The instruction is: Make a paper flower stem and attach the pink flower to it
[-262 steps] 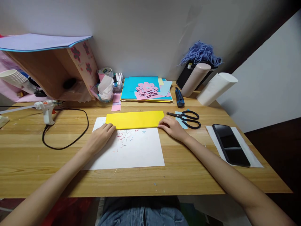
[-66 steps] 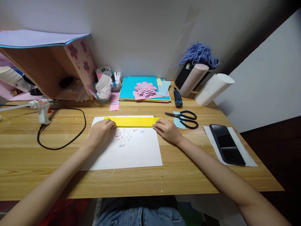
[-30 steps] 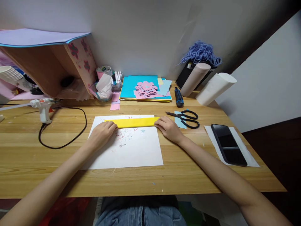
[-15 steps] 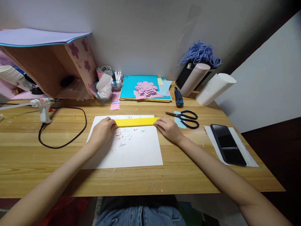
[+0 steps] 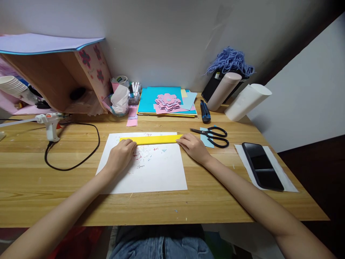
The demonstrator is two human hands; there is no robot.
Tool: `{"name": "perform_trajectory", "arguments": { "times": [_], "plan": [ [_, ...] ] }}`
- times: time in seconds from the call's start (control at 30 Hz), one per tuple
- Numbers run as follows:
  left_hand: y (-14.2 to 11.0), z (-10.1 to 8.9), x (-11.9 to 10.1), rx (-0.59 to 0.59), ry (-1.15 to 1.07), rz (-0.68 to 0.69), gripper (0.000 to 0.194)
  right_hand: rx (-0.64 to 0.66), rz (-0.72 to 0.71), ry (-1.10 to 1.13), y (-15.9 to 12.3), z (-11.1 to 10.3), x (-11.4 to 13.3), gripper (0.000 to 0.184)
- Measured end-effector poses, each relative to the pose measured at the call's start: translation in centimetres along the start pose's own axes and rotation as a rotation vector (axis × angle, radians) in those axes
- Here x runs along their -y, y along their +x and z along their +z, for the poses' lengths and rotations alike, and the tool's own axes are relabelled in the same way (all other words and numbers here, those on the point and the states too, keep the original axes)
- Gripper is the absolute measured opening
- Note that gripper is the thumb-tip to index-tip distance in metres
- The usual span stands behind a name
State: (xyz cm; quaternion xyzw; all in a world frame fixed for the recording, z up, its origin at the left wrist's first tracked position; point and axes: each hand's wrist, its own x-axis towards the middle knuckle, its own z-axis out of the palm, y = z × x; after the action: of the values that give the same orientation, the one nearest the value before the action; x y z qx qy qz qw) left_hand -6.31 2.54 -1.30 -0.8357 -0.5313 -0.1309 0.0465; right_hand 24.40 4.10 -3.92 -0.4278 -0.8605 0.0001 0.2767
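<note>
A narrow folded yellow paper strip (image 5: pixel 155 139) lies across the far edge of a white sheet (image 5: pixel 151 172) marked with small coloured specks. My left hand (image 5: pixel 121 156) presses its curled fingertips on the strip's left part. My right hand (image 5: pixel 192 147) pinches the strip's right end with its fingers closed on it. Both forearms reach in from the near edge of the wooden desk (image 5: pixel 215 201).
Black scissors (image 5: pixel 212 136) lie on a light blue scrap right of my right hand. A phone (image 5: pixel 262 165) rests on white paper at the right. A glue gun (image 5: pixel 50 124) with a looped black cord sits left. Blue sheets with pink cut-outs (image 5: pixel 168 101), a knife (image 5: pixel 205 111) and rolls stand behind.
The yellow paper has gone from a broad band to a narrow strip. In the last second my left hand slid rightward along the strip while my right hand stayed at its end.
</note>
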Motion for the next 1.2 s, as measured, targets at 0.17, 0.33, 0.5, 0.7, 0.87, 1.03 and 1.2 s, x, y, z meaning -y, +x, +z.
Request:
{"name": "perform_trajectory", "arguments": {
  "times": [0.17, 0.33, 0.5, 0.7, 0.87, 1.03, 1.2],
  "plan": [
    [-0.06, 0.19, 0.25, 0.005, 0.01, 0.042, 0.027, 0.007, -0.001, -0.029, 0.04, 0.01, 0.11, 0.023],
    [0.03, 0.26, 0.42, 0.002, 0.094, 0.055, 0.023, -0.005, 0.001, -0.027, 0.06, -0.09, 0.19, 0.019],
    [0.35, 0.04, 0.24, 0.05, 0.211, 0.071, 0.02, -0.028, -0.003, -0.015, 0.24, -0.14, 0.24, 0.016],
    [0.51, -0.36, -0.02, 0.08, 0.233, 0.066, 0.021, -0.046, -0.003, -0.022, 0.21, 0.08, 0.07, 0.018],
    [0.3, -0.25, 0.07, 0.091, 0.23, 0.071, 0.024, -0.036, 0.012, -0.035, 0.1, 0.22, -0.05, 0.02],
    [0.53, -0.18, -0.23, 0.107, 0.244, 0.063, 0.024, -0.01, 0.028, -0.054, 0.33, 0.19, 0.06, 0.021],
    [0.78, -0.25, -0.49, 0.121, 0.258, 0.057, 0.024, -0.003, 0.02, -0.114, 0.66, 0.3, 0.08, 0.02]
  ]
}}
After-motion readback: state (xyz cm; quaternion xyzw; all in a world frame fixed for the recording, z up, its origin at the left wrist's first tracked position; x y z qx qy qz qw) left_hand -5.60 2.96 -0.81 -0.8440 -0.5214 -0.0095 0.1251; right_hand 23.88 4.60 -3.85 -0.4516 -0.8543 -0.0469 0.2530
